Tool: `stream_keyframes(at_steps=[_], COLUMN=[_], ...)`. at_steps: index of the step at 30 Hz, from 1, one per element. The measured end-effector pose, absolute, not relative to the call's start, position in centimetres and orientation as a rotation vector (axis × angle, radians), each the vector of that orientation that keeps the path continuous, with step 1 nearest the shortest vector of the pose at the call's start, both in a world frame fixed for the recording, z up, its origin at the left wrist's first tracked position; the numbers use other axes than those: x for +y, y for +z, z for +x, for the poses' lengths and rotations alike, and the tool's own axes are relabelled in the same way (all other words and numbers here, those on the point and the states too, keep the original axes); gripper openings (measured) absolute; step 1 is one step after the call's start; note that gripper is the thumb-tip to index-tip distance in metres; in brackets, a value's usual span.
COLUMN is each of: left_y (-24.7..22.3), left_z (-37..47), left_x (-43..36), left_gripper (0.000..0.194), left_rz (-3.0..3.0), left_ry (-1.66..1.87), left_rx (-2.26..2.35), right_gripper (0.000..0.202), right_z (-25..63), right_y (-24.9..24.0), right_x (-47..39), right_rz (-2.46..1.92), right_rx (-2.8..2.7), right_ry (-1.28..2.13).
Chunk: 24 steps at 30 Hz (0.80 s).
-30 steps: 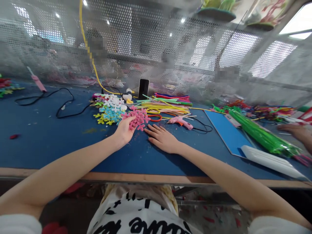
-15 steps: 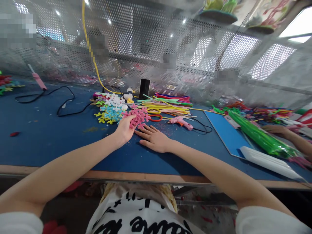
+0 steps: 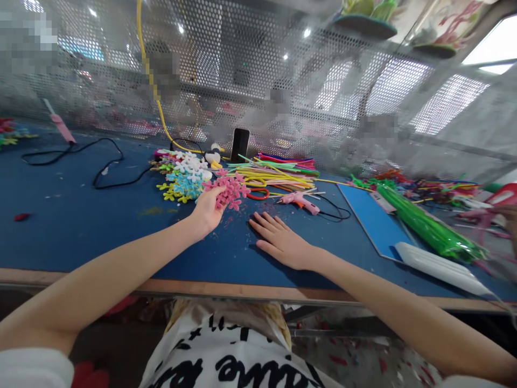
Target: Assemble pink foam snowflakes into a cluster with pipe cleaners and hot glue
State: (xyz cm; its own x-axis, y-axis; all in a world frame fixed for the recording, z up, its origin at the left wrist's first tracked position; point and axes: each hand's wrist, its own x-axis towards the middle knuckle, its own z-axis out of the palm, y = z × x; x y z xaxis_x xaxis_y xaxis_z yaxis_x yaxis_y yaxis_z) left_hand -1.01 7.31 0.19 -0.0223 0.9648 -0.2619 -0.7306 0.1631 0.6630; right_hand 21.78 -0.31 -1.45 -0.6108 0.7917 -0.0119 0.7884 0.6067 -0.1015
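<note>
My left hand [image 3: 209,209] is closed on a bunch of pink pipe-cleaner flowers [image 3: 229,188], held just above the table. Palm down, my right hand [image 3: 283,240] rests on the blue tabletop [image 3: 238,258] with its fingers spread and nothing in it. Behind the pink bunch lies a pile of flower shapes in white [image 3: 189,164], blue [image 3: 183,185] and yellow. Beyond my right hand is a pink glue gun [image 3: 299,202] with a black cord. Loose pipe cleaners [image 3: 274,177] in yellow, green and other colours lie behind it.
A phone [image 3: 240,144] stands upright at the back, beside a small white figure [image 3: 212,156]. To the right are a blue board [image 3: 374,223], a green bundle [image 3: 430,223] in clear wrap and a white packet [image 3: 440,268]. Another person's hand [image 3: 509,218] shows at the right edge.
My right hand has slid right and toward me, away from the pink flowers. My left hand stays nearly in place with them. At right, the other person's hand has moved toward the edge.
</note>
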Motion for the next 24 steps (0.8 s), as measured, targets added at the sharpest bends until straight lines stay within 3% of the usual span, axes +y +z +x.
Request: stream_keyframes(at_steps=[5,7,12,18,24], left_y=[0.1,0.0,-0.4,-0.5,-0.2], left_z=[-1.0,-1.1,-1.3,-0.9,-0.1], left_x=[7.3,7.3,7.4,7.1,5.9], left_gripper=[0.014,0.013,0.011,0.012,0.013], left_rz=[0.379,0.381,0.41,0.482,0.625], left_ry=[1.4,1.403,1.39,1.339,1.252], left_rx=[0.805,0.814,0.807,0.778,0.701], right_gripper=[0.061,0.057,0.071,0.078,0.062], right_z=[21.2,21.2,20.7,20.1,19.2], right_y=[0.8,2.0,3.1,1.1,-0.1], right_x=[2.0,3.7,6.2,5.8,4.8], right_rz=[-1.24,-1.324,-1.249,-1.173,-1.2], right_rx=[-2.352,-2.033,-1.379,-1.4,-1.532], right_ry=[0.111,0.239,0.599,0.831,0.888])
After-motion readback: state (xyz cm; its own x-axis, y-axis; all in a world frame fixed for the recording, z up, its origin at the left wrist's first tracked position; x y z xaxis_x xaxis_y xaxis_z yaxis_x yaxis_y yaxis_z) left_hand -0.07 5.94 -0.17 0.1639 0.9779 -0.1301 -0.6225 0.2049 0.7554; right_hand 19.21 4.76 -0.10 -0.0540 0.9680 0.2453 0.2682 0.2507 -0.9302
